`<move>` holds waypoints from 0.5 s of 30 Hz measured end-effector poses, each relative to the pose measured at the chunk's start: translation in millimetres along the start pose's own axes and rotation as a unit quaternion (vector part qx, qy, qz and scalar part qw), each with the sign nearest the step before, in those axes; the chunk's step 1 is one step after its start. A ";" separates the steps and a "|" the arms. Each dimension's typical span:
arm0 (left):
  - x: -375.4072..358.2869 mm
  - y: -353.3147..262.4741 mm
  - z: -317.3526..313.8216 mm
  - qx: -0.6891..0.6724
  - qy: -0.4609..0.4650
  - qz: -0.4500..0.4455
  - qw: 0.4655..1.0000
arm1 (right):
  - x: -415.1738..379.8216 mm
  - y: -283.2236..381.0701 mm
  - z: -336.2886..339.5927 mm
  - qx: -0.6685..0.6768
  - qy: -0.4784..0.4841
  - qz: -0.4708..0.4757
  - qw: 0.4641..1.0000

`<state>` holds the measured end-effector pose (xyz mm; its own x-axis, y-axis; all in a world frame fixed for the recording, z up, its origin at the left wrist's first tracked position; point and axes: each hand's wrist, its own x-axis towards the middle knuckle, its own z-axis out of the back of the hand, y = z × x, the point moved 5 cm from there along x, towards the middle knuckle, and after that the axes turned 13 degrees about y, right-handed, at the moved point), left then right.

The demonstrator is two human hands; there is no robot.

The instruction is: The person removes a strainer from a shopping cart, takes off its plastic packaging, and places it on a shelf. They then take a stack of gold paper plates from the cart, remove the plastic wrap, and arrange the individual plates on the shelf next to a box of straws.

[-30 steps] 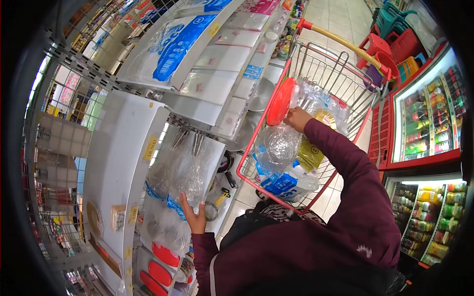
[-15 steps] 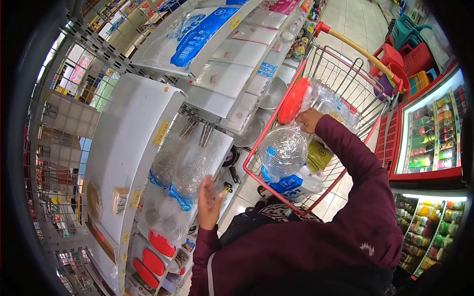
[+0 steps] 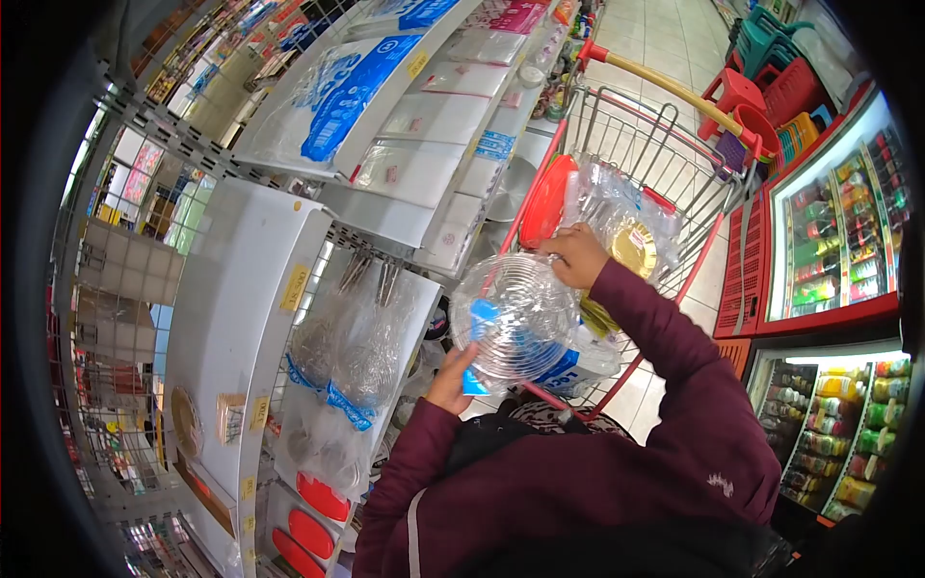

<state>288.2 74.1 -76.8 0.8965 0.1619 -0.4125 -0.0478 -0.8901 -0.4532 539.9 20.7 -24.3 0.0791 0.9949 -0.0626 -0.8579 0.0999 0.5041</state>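
Note:
A round wire skimmer [image 3: 515, 313] with concentric rings, wrapped in clear plastic with a blue label, is held over the near end of the shopping cart [image 3: 644, 361]. My right hand [image 3: 576, 255] is closed on its upper right side, where the plastic gathers; its handle is hard to make out. My left hand [image 3: 453, 380] grips the lower left edge, by the blue label. Beyond my right hand, a red oval item [image 3: 548, 202] leans on the cart's side. A gold round item [image 3: 634, 249] and a blue-and-clear package [image 3: 559, 374] lie in the cart.
To the left, shelves hold packs of plastic bags [image 3: 361, 96] and more wrapped skimmers [image 3: 361, 332], with red oval items [image 3: 310, 533] lower down. Drink fridges [image 3: 833, 231] stand on the right. Stacked plastic stools [image 3: 785, 96] are at the far right.
My right hand has brought the skimmer left and toward me, partly out over the cart's near edge. My left hand, empty and raised before, now holds its lower left edge.

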 end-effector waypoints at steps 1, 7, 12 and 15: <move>-5.6 -4.8 -2.6 0.002 0.002 0.004 1.000 | -2.9 9.9 5.5 0.019 -0.037 -0.025 0.999; -58.5 -45.5 -16.0 0.046 -0.001 -0.208 0.977 | -18.0 78.3 29.8 0.070 -0.208 0.041 0.975; -112.5 -55.7 13.1 0.080 -0.005 -0.319 0.944 | -35.1 76.9 30.3 0.128 -0.484 -0.057 0.863; -143.5 -57.0 39.8 0.086 -0.014 -0.353 0.931 | -9.4 51.0 -19.6 0.608 -0.337 -0.062 0.716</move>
<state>144.7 118.6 -23.3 0.7188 0.6950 0.0174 0.4783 -0.4763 -0.7378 485.4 16.2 -14.9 0.6951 0.7171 0.0510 0.2213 -0.2809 0.9339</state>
